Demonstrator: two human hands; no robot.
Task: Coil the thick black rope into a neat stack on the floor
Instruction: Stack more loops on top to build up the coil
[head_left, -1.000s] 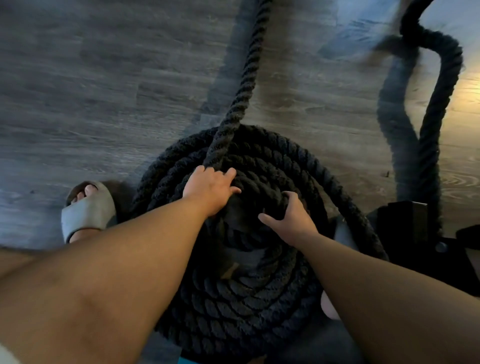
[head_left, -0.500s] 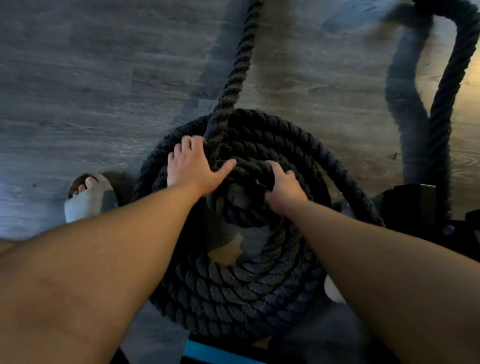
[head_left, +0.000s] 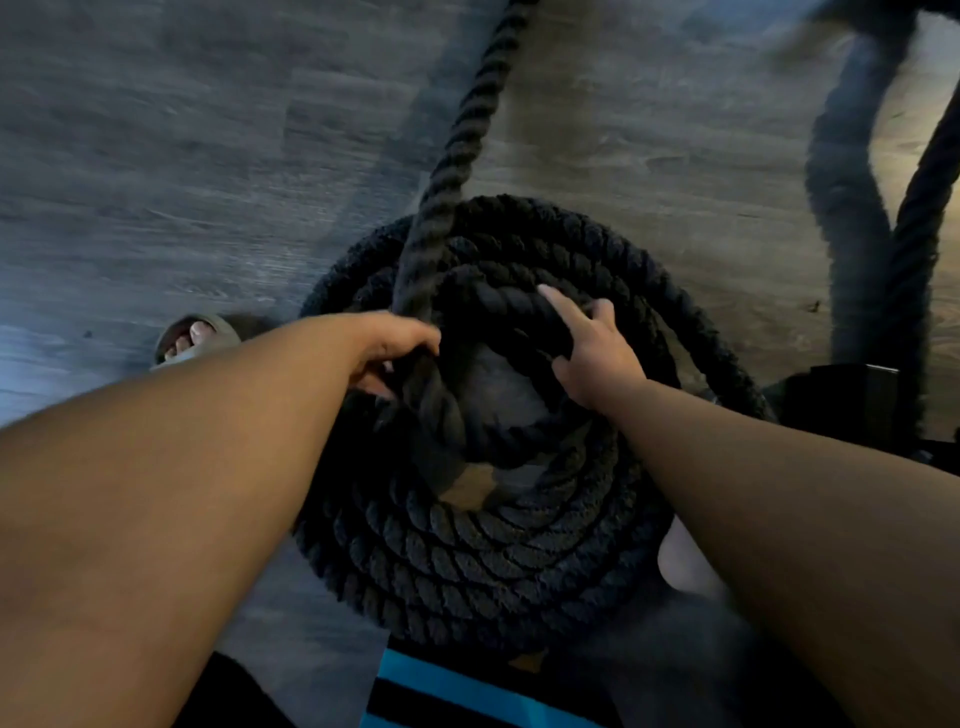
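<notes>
Black rope (head_left: 493, 545) lies coiled in a flat round stack on the grey wood floor (head_left: 156, 156), under and nearer than both hands. The left hand (head_left: 395, 353) curls its fingers round the rope where a free length drops onto the stack's inner ring; from this hand that length runs straight away, out of view. The right hand (head_left: 592, 353), just across the coil's open middle, has its fingers bent over the top inner turn and grips it, thumb on the near side. Beyond and right of the right hand, another stretch of rope hangs blurred above a dark box (head_left: 857, 400). Left of the left hand, a foot (head_left: 189, 338) in a sandal stands on the floor. Blue-striped cloth (head_left: 467, 696) shows nearest, below both forearms.
</notes>
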